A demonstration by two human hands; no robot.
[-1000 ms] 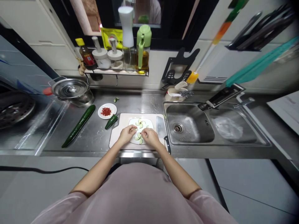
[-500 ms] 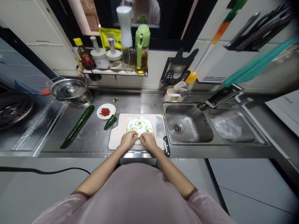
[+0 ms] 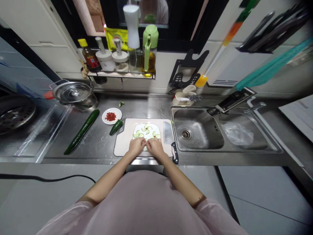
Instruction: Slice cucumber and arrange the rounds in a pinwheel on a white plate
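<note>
- The left hand (image 3: 137,146) and the right hand (image 3: 155,146) meet over the near side of the white plate (image 3: 139,127), with the fingertips bent inward and almost touching.
- The grip of each hand looks drawn together, but the fingers hide what is between them, so one cannot tell if a slice is held.
- The cucumber slices (image 3: 147,131) lie on this plate in small curved groups: at the far side, at the left and at the right; part of another shows below the fingertips.
- For placing slices well, it seems best to use light pressure from the fingertips only, and to turn each curve in the same direction as its neighbours.
- The wrists should probably be lifted straight up afterwards, because a sideways drag could disturb the left and right groups.
- The plate stands on the cutting board (image 3: 124,141), whose near edge is close to the front edge of the counter (image 3: 151,104).
- On the right, the knife (image 3: 167,132) lies along the board, its handle reaching past the board's side; the right elbow and sleeve should keep away from it.
- Beyond the knife comes the sink (image 3: 173,129), so the left side appears to give more room, up to the short cucumber piece (image 3: 115,127) and the dish (image 3: 119,112) with red bits.
</note>
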